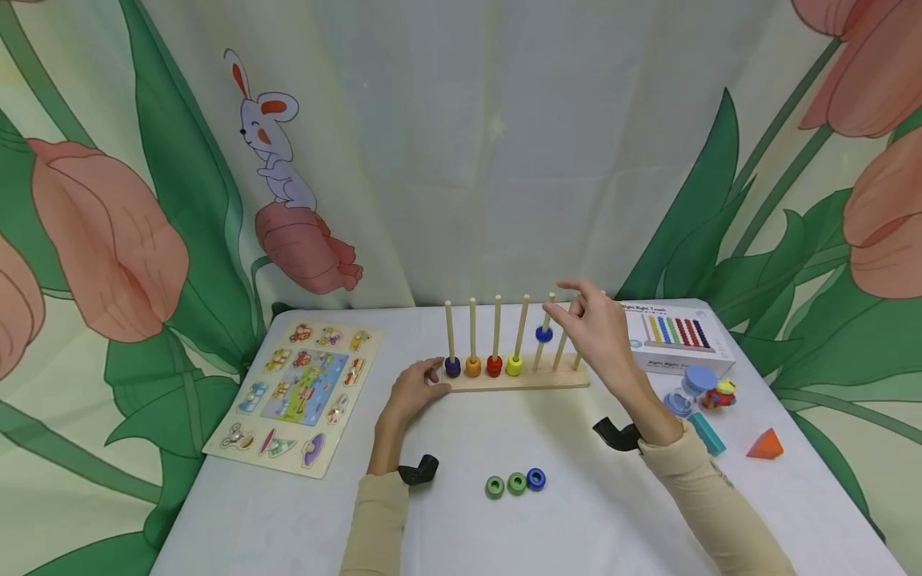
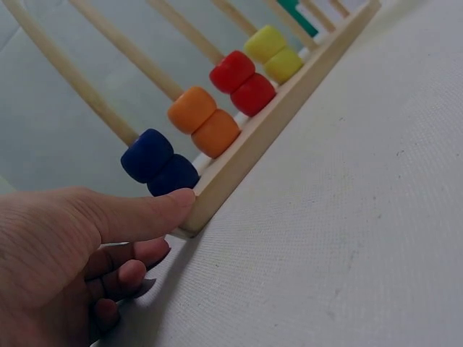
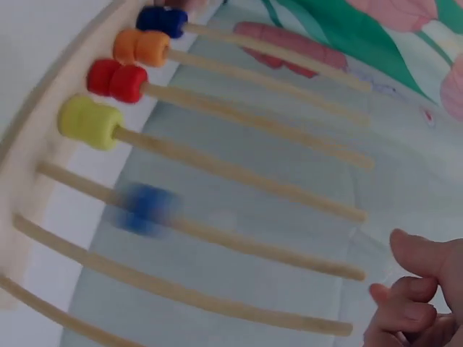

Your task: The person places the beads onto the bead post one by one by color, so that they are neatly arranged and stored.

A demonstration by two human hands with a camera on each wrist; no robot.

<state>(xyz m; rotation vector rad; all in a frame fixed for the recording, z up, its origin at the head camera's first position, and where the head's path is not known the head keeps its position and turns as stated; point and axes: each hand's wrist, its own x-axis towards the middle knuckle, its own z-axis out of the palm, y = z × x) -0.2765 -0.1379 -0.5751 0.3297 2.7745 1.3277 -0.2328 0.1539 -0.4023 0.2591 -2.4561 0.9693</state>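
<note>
A wooden peg rack point(image 1: 519, 383) stands on the table, with dark blue, orange, red and yellow beads in pairs at the foot of its first pegs. My left hand point(image 1: 416, 391) holds the rack's left end, the thumb on the corner beside the dark blue beads point(image 2: 160, 160). Partway up the fifth peg is a blue bead point(image 1: 543, 334), blurred in the right wrist view and touched by no finger. My right hand point(image 1: 595, 326) is by that peg's top, thumb and forefinger apart, holding nothing. Two green beads point(image 1: 495, 487) and a blue bead point(image 1: 536, 479) lie in front of the rack.
A wooden picture puzzle board point(image 1: 338, 400) lies at the left. At the right are a toy box point(image 1: 677, 340), light blue round pieces point(image 1: 699, 379), a small figure point(image 1: 720, 394), a teal block point(image 1: 707, 434) and an orange pyramid-like block point(image 1: 766, 444). A printed curtain point(image 1: 504, 160) hangs behind.
</note>
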